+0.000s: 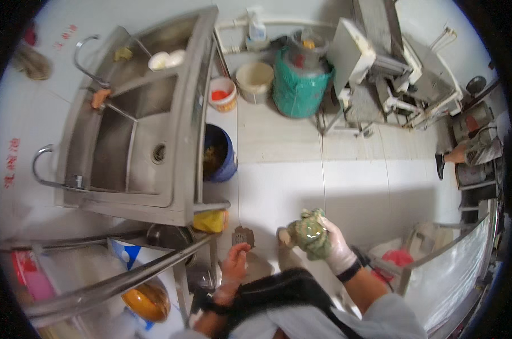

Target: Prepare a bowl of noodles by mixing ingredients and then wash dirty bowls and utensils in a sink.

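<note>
My right hand (340, 250), in a thin translucent glove with a black band at the wrist, grips a crumpled green bundle (311, 235) that looks like wet cloth. A glossy patch shows on its top; what it wraps, if anything, cannot be made out. To the left of it, apart from the bundle, my left hand (234, 267) is held over the floor with slightly bent fingers and nothing visible in it. Below that hand is a floor drain grate (239, 238). Part of a black apron (277, 292) shows between my arms.
A stainless steel sink (183, 140) stands left, with a blue bucket (228, 159) beside it. Ahead are a white tub (228, 101), a beige bucket (256, 95), a green-wrapped cylinder (300, 95) and a machine (353, 55). A metal-framed table (128, 288) stands left; another person's leg (455, 156) shows right.
</note>
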A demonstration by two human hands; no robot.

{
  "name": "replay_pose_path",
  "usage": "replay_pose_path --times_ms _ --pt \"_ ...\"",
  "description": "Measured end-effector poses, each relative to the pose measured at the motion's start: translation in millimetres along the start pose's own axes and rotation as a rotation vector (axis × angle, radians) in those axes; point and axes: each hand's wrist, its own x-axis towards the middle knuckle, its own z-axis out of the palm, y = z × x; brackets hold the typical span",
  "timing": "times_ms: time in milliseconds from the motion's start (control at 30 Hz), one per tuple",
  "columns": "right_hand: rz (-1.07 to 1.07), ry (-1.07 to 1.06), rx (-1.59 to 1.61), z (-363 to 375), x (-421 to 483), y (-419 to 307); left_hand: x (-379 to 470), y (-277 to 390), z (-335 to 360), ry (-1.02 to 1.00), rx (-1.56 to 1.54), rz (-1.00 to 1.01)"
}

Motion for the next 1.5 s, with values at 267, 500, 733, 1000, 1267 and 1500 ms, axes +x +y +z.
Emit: replay_pose_path --times_ms 267,500,733,1000,1267,1500 --pt "-0.308 0.051 0.114 2.5 -91.0 -36.4 -30.4 106.9 -6.6 0.035 0.197 0.344" --pt "-0.374 0.044 0.106 4.1 -97.6 -72.1 6.2 117.6 -29.2 0.031 0.382 0.425" --pt "-0.347 0.074 0.102 -20.0 -58.2 -120.3 124.9 182.2 -59.9 0.211 0.588 0.35" --pt "-0.373 0.132 -0.095 18.2 33.1 -170.0 254.5 236.0 -182.5 0.483 0.867 0.306" --pt "-0.334 0.297 -0.041 96.4 147.7 -274.8 434.8 297.5 -329.5 0.912 1.219 0.677" --pt "-0.473 0.314 -0.045 193.7 226.9 -337.4 541.5 336.8 -363.9 0.684 1.669 0.021"
